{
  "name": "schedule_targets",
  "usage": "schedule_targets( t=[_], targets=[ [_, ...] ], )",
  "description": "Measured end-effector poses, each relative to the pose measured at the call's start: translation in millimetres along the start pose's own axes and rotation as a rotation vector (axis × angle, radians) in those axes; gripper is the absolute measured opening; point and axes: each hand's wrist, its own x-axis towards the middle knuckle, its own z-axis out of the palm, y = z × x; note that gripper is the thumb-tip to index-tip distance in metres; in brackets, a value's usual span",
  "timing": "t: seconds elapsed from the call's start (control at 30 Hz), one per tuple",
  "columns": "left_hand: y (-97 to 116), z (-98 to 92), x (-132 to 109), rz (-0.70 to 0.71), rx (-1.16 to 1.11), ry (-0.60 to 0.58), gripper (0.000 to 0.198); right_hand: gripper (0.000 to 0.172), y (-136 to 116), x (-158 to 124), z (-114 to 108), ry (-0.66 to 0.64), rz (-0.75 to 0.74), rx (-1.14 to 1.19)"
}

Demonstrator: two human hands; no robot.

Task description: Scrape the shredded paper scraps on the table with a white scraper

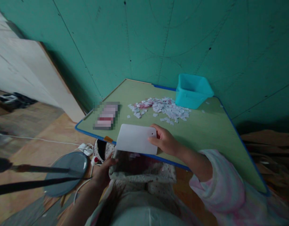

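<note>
Your right hand (164, 140) has its fingers clamped on a flat white plastic card (135, 139), a firm hold at the edge. Your left hand (102, 172) pinches a dotted cloth bag (142, 174), open below the card. Small white paper bits (160, 109) lie at 12 o'clock on the green counter (205, 131), near a blue plastic tub (192, 91) at 1 o'clock.

From the right hand (164, 139), a hand can pass along the table (219, 138) toward 3 o'clock, while the white card (135, 139) blocks 9 o'clock, the pile of paper scraps (163, 110) lies at 12, the turquoise plastic tub (192, 91) stands at 1, and the green wall (229, 47) closes off everything beyond them.
</note>
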Motion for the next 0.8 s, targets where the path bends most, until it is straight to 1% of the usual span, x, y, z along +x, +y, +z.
schedule_targets(
  t=[0.1, 0.17, 0.23, 0.3, 0.37, 0.43, 0.5, 0.57, 0.67, 0.8],
  targets=[
    [-2, -1.7, 1, 0.008, -0.009, -0.012, 0.041, 0.01, -2, 0, -1, 0.0, -0.005, 0.008],
    [-3, -1.9, 1, 0.014, -0.013, -0.013, 0.035, 0.012, -2, 2, -4, 0.039, -0.01, 0.027],
    [-3, -0.5, 1, 0.015, -0.015, -0.004, 0.026, 0.014, -1, 7, -9, 0.108, -0.019, 0.062],
    [-2, 2.6, -2, 0.008, -0.012, 0.006, 0.019, 0.016, 1, 15, -18, 0.219, -0.024, 0.105],
    [-1, 6.3, -5, -0.004, -0.007, 0.011, 0.017, 0.019, 5, 23, -30, 0.369, -0.035, 0.134],
    [-1, 9.4, -6, -0.024, -0.005, 0.009, 0.022, 0.023, 10, 31, -44, 0.529, -0.072, 0.121],
    [-3, 11.1, -6, -0.049, -0.012, -0.005, 0.03, 0.025, 17, 38, -57, 0.643, -0.106, 0.089],
    [-6, 11.9, -4, -0.072, -0.025, -0.032, 0.04, 0.026, 24, 42, -66, 0.677, -0.122, 0.067],
    [-11, 12.5, 0, -0.098, -0.057, -0.081, 0.053, 0.028, 33, 45, -71, 0.676, -0.118, 0.046],
    [-18, 11.3, 3, -0.134, -0.102, -0.14, 0.057, 0.024, 38, 49, -67, 0.652, -0.105, 0.016]
  ],
)
